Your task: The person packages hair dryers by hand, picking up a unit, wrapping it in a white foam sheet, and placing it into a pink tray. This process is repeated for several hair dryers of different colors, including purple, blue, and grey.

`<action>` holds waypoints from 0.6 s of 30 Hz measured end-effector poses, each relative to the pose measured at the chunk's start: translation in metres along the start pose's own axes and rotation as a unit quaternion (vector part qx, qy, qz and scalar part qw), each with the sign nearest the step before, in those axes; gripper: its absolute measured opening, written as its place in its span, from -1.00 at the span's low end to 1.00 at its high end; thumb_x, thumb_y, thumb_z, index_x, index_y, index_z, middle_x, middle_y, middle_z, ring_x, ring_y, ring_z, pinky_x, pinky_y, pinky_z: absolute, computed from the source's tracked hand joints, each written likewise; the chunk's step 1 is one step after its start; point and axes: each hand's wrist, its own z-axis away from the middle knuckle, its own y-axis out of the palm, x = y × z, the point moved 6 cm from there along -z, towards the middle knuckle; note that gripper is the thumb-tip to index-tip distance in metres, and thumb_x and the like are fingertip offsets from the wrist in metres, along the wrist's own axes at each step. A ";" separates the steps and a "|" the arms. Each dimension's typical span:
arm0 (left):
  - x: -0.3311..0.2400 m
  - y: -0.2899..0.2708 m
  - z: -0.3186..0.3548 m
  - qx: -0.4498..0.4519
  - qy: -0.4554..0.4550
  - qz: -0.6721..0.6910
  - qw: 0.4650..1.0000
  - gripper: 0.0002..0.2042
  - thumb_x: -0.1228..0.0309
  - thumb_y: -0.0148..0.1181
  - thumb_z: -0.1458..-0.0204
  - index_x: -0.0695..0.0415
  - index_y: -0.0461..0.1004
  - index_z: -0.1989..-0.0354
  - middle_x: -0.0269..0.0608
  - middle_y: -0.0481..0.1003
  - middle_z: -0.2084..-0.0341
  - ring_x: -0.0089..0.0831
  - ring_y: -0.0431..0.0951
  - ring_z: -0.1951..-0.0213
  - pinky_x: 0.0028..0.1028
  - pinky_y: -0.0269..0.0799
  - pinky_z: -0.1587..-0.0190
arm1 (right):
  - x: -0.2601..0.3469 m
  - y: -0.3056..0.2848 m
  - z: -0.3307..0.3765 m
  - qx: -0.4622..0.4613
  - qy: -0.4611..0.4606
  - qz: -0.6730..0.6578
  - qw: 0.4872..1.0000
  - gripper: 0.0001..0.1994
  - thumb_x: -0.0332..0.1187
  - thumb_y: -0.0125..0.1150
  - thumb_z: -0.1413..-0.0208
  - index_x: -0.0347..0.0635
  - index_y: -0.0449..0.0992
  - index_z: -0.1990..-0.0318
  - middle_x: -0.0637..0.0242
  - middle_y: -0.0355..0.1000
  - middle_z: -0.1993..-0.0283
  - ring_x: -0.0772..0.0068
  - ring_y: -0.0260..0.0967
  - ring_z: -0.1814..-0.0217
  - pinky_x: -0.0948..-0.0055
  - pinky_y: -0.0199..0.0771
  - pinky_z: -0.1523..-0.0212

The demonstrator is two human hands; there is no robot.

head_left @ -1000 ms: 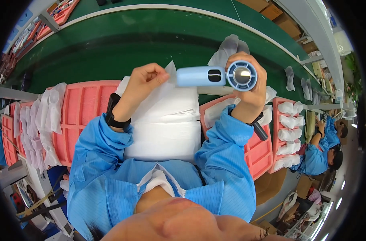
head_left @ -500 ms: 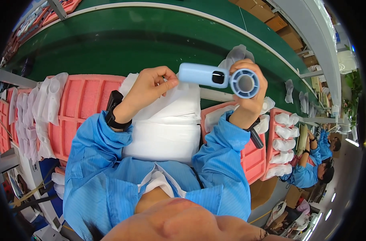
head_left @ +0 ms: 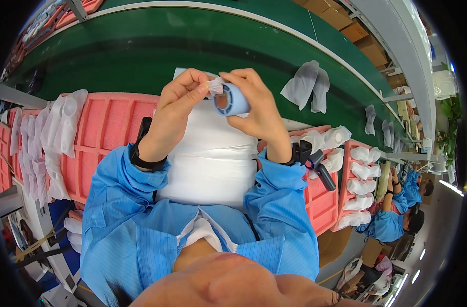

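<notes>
Two grips, nearly meeting: L hand (head_left: 178, 105) pinches a crumpled white film (head_left: 216, 88) betw. thumb + fingertips; R hand (head_left: 260, 102) curls round a lt-blue device (head_left: 239, 98), its ringed end turned toward the L grip. Prob. held that way so L fingertips can work at the ring w/o R losing its hold. Device thus sits inside the R grip, just R of the L fingertips, film at its ring; can't tell if the film's attached. White sheet stack (head_left: 208, 171) lies just bodyward of both grips, prob. for quick reach. Pink tray (head_left: 110, 120) is L of the L grip; wrapped pcs (head_left: 360, 185) sit R of + bodyward of the R grip. Translucent pouches (head_left: 306, 84) lie on the green bench (head_left: 141, 61), beyond + R of the R grip.
</notes>
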 end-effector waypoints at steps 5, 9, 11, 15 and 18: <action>-0.005 0.005 0.007 0.007 0.067 -0.091 0.994 -0.95 0.47 0.13 -0.10 0.17 0.43 0.35 -0.36 0.46 0.44 -0.56 0.41 0.32 -0.55 0.26 0.13 | 0.005 0.016 0.001 -0.035 -0.001 0.076 0.996 -0.22 -0.61 0.38 0.43 -0.24 0.35 -0.17 0.13 0.27 0.00 0.14 0.34 0.10 0.41 0.42 0.16; -0.019 0.024 0.020 -0.004 0.247 -0.386 0.889 -0.94 0.55 0.22 0.01 0.17 0.49 0.37 -0.32 0.47 0.44 -0.47 0.40 0.34 -0.51 0.27 0.22 | 0.000 0.014 0.001 -0.071 -0.008 0.103 0.992 -0.16 -0.60 0.44 0.45 -0.21 0.33 -0.20 0.14 0.28 0.03 0.16 0.33 0.09 0.41 0.42 0.19; -0.021 0.033 0.025 -0.012 0.316 -0.488 0.814 -0.92 0.59 0.24 0.05 0.18 0.50 0.37 -0.30 0.48 0.44 -0.44 0.40 0.35 -0.50 0.28 0.26 | 0.003 0.005 0.002 -0.139 -0.044 0.140 0.979 -0.21 -0.56 0.46 0.45 -0.26 0.35 -0.15 0.14 0.27 0.04 0.13 0.33 0.12 0.36 0.44 0.23; -0.012 0.030 0.023 -0.036 0.288 -0.446 0.846 -0.87 0.55 0.31 0.17 0.17 0.53 0.41 -0.30 0.47 0.55 -0.29 0.41 0.40 -0.42 0.28 0.35 | 0.000 0.002 0.005 -0.190 -0.047 0.166 0.967 -0.23 -0.51 0.48 0.44 -0.28 0.36 -0.13 0.13 0.27 0.04 0.15 0.33 0.11 0.37 0.42 0.20; -0.009 0.030 0.021 0.011 0.287 -0.391 0.874 -0.75 0.60 0.30 0.18 0.13 0.54 0.26 -0.24 0.48 0.38 -0.38 0.39 0.41 -0.47 0.27 0.39 | -0.006 0.002 0.007 -0.202 -0.025 0.152 0.967 -0.23 -0.47 0.49 0.42 -0.28 0.34 -0.12 0.13 0.28 0.03 0.17 0.33 0.09 0.38 0.40 0.16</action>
